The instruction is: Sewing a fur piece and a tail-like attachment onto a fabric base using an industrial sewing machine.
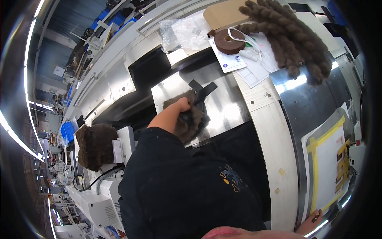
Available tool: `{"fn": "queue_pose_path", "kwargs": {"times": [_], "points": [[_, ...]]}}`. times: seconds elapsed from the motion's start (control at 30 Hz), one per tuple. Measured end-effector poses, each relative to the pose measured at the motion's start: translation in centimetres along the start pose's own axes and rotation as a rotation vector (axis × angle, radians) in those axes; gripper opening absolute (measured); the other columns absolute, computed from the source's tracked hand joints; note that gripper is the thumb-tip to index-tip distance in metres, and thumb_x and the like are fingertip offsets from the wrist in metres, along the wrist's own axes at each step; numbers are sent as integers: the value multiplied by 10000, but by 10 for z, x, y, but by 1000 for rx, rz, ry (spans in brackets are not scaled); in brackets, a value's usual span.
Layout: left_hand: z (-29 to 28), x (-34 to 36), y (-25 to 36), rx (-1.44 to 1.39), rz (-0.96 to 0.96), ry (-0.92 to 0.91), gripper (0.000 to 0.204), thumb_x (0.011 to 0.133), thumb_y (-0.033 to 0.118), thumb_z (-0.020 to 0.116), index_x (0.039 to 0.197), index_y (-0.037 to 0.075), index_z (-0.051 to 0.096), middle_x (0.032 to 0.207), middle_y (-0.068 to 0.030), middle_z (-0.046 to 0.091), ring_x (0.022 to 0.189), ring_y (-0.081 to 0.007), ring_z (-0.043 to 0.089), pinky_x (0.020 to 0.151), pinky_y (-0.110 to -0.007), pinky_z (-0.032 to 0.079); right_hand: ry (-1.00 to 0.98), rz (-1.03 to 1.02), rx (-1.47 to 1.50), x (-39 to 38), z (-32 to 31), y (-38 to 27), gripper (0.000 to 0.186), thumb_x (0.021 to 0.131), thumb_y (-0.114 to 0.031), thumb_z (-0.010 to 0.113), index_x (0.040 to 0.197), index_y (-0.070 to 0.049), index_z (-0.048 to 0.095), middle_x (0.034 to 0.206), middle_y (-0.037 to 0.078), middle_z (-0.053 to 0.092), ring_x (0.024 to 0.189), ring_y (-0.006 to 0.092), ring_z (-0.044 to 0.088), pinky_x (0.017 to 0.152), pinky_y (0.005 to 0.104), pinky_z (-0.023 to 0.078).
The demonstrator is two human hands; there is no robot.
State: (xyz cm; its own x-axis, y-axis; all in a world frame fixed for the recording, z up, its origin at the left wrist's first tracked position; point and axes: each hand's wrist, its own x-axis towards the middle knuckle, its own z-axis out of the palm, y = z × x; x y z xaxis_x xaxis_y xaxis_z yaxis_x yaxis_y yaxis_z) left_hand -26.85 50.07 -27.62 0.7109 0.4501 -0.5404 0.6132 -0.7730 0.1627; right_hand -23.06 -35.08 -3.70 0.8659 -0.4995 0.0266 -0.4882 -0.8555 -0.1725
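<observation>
My left hand (183, 104) reaches onto a shiny metal sheet (225, 101). Its fingers are curled and pressed on a brown fur piece (185, 129), which bunches around and below the hand. Dark flat straps (203, 91) cross just beyond the fingertips, partly lying over the fur's far edge. Down at the lower right edge is my right hand (312, 224), with fingers bent around a small dark thing too small to name. It lies beside a yellow-taped frame sheet (324, 159).
A brown ribbon roll (229, 42) rests on papers at the back, near clear plastic bags (185, 32). Long brown fur strips (294, 40) lie at the far right. Another fur piece (95, 146) sits on a white machine (105, 199) at left.
</observation>
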Motion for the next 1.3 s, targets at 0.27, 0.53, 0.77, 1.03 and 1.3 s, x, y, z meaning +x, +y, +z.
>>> {"fn": "queue_pose_path", "kwargs": {"times": [0.27,0.53,0.77,1.03,1.3], "points": [[-1,24,43,273,0,-80,460,787,339,742,1114,18,768,1137,-247,733,1118,-382,697,1003,-448,544,127,-151,83,20,34,66,389,1080,-343,590,1350,-69,639,1210,93,643,1030,244,579,925,321,495],[-18,-10,-25,-763,-268,-47,513,905,372,736,1238,-17,704,1146,-171,745,1010,-308,718,933,-422,549,96,-142,136,8,24,46,350,1063,-289,619,1326,-62,660,1183,93,672,1005,222,595,879,333,513],[-162,-94,-2,-390,-295,127,380,883,307,726,1097,-4,767,970,-128,764,856,-243,726,815,-388,564,140,-161,102,9,25,48,356,1064,-327,626,1317,-81,673,1146,89,680,1004,202,617,827,316,526],[-280,-168,136,-721,32,338,254,901,234,731,990,-2,705,809,-54,699,687,-164,651,621,-312,495,223,-468,235,6,-30,5,247,1040,-164,622,1245,-34,669,1176,105,656,929,194,604,752,299,497],[-255,-245,377,-1422,729,61,256,933,87,694,1157,-21,634,931,-77,736,775,-154,698,681,-286,552,152,-1033,500,-41,-89,-169,702,707,-172,885,1328,-12,599,1265,222,603,1136,390,629,972,445,516]]}}
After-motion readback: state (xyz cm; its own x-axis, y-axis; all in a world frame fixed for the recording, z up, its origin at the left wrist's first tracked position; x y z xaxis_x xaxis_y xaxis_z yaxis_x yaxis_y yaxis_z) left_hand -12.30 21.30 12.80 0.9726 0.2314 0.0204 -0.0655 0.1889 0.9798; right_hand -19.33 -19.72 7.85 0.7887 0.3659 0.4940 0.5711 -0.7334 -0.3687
